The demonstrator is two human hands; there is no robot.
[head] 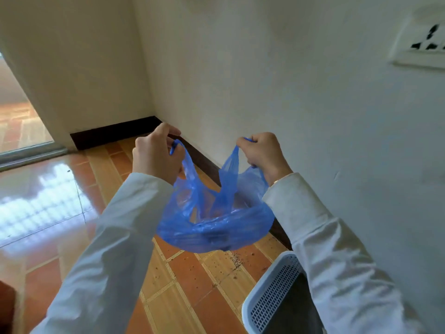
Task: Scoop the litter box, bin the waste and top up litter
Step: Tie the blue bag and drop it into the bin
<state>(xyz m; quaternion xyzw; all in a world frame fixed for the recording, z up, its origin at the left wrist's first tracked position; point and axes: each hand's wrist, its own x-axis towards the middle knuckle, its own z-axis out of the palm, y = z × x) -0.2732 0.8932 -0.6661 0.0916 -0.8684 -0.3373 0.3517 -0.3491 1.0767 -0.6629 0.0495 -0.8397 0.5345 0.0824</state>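
Both fists clench the bag (212,225): your left hand (155,155) grips one handle, your right hand (263,153) the other, stretched apart. It hangs in the air above the floor (192,285), scattered litter (237,260) just beneath it, a white basket (272,295) nearer you, dark skirting (113,133) beyond.

Left hand (156,157), right hand (264,153) raised, fisted.

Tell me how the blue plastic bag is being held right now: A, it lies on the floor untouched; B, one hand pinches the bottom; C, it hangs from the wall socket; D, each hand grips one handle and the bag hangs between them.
D: the left hand and right hand each grip a handle, and the blue plastic bag hangs between them above the floor.
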